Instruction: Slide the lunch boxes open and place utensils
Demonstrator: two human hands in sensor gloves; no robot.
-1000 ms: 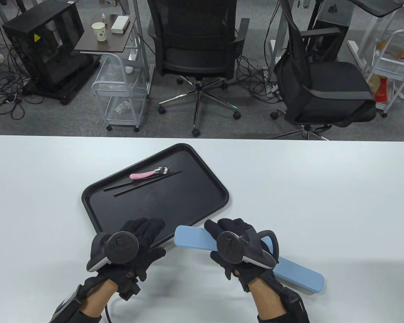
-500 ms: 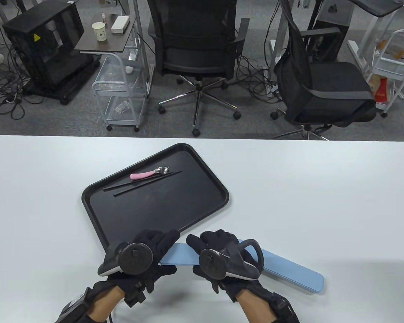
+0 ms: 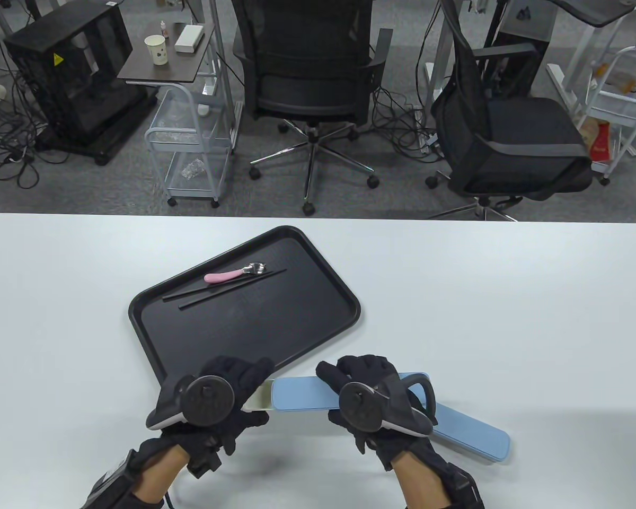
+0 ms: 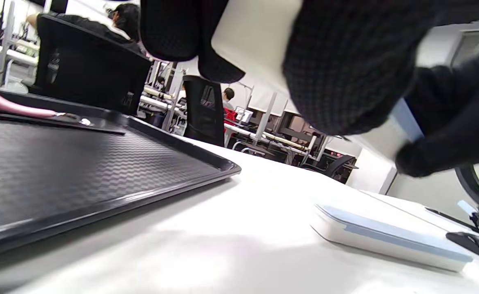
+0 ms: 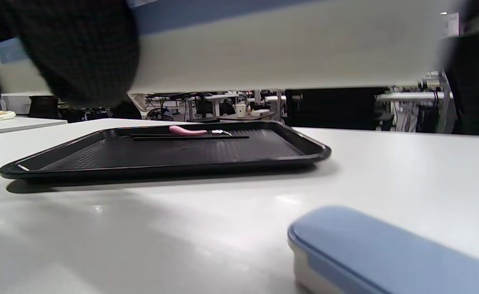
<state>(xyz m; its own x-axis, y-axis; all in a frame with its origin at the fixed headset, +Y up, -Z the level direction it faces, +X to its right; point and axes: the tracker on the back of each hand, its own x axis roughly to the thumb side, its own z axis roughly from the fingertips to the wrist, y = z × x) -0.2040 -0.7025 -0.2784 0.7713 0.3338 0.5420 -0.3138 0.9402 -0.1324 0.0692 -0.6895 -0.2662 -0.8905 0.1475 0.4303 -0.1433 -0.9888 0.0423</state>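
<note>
Hands hold one long box in the air, at 6 o'clock on the white table. The left hand grips its cream base. The right hand grips its blue lid, slid a little open. A second blue box lies flat at 5 o'clock. The black tray holds a pink spoon and black chopsticks.

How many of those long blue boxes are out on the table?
2. One blue box is held up between the left hand and right hand, its lid slid partly open. The other blue box lies closed on the table, partly hidden behind the right hand.
</note>
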